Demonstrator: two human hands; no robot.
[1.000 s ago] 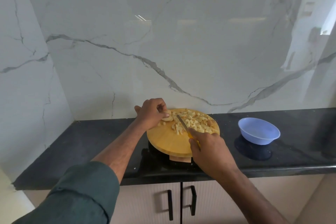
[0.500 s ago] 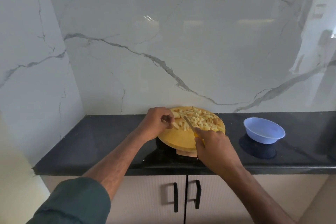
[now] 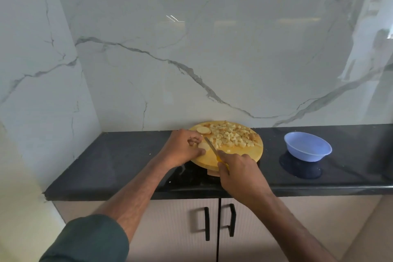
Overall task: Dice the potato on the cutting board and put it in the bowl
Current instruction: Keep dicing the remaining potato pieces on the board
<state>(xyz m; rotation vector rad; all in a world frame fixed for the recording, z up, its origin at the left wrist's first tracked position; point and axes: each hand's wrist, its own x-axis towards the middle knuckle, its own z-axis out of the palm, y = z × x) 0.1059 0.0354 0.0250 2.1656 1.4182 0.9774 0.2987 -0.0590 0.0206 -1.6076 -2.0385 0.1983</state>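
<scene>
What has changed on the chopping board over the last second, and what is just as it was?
The left hand has drawn a potato slice toward the board's near-left edge, and the knife now meets it. The right hand still grips the knife. Diced pile, spare slice and empty bowl are unchanged.

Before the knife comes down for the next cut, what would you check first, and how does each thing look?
1. Potato piece pinned by the left hand: ok.
2. Knife blade beside the piece, right hand with a firm grip on the yellow handle: ok.
3. Left fingertips curled clear of the blade: cannot tell, they sit very close.
4. Cutting board flat on the counter: ok.
5. Uncut slice still waiting behind: not ok, more dicing left.
6. Bowl empty and in reach: ok.
</scene>
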